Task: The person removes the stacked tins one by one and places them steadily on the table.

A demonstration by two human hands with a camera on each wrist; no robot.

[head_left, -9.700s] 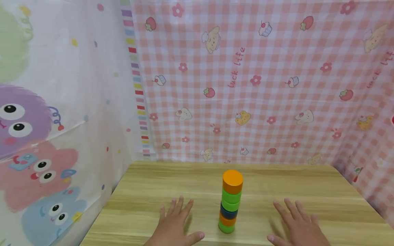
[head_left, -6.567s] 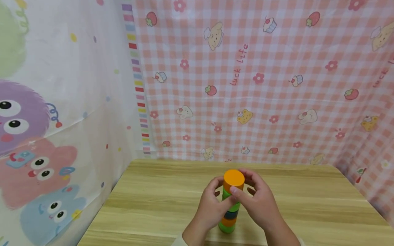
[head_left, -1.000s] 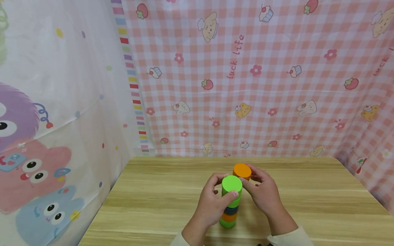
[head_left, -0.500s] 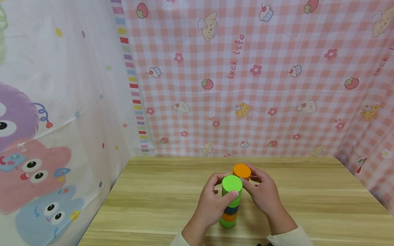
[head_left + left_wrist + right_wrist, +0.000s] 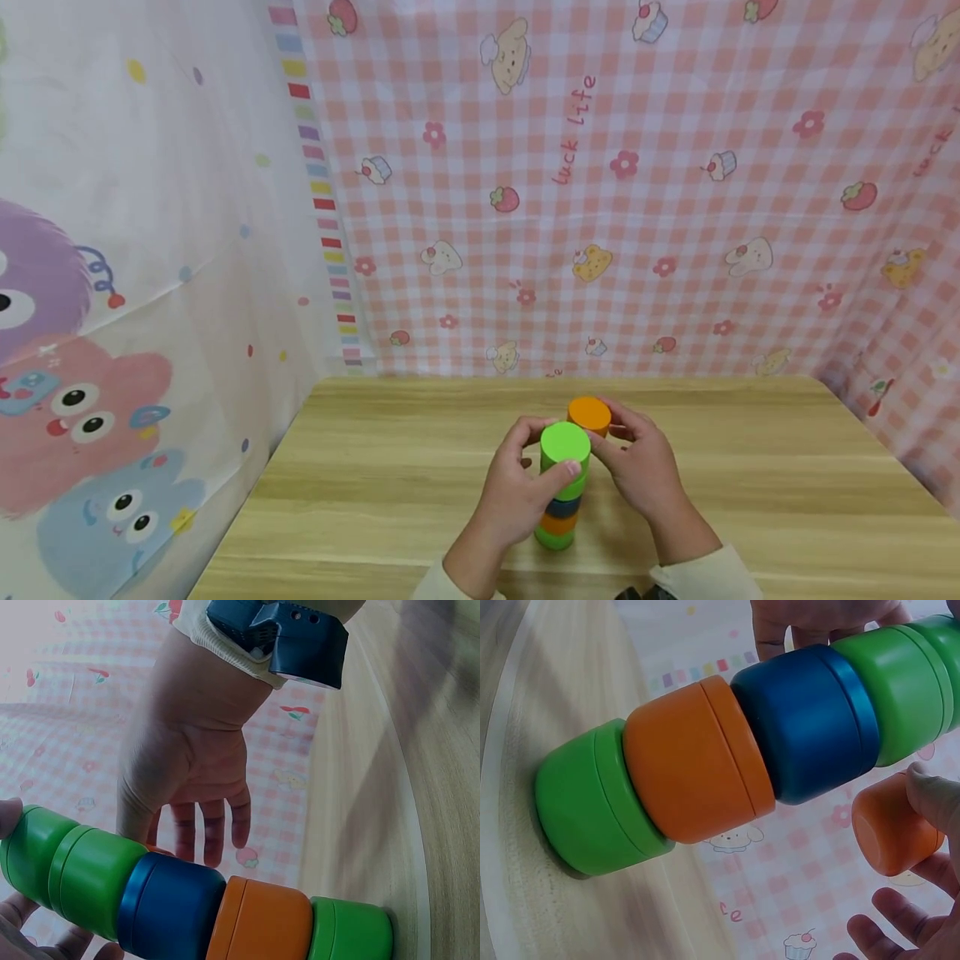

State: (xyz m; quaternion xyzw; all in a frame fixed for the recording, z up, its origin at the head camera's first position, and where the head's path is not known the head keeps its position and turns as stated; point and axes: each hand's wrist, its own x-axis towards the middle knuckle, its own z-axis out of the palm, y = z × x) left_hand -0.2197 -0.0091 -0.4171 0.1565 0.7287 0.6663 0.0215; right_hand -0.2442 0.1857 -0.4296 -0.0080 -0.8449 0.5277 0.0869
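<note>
A stack of small round lidded jars stands upright on the wooden table [image 5: 360,500]. From the bottom it runs green jar [image 5: 592,799], orange jar [image 5: 690,761], dark blue jar [image 5: 802,724], then two green ones. My left hand [image 5: 513,492] grips the top green jar [image 5: 565,442], thumb on its near side and fingers behind. Just behind and right of the stack top, my right hand [image 5: 647,467] pinches a loose orange jar [image 5: 588,414] between thumb and fingers. In the right wrist view this jar hangs apart from the stack, other fingers spread below it.
A pink checked cloth [image 5: 465,192] hangs behind the table, and a white cloth [image 5: 217,250] with cartoon figures hangs at the left. A dark wrist device [image 5: 307,645] sits at the right sleeve.
Both hands lay spread on either side of the stack, then closed round its top. The orange jar has come off the top into my right hand. Over the last second the hands barely move.
</note>
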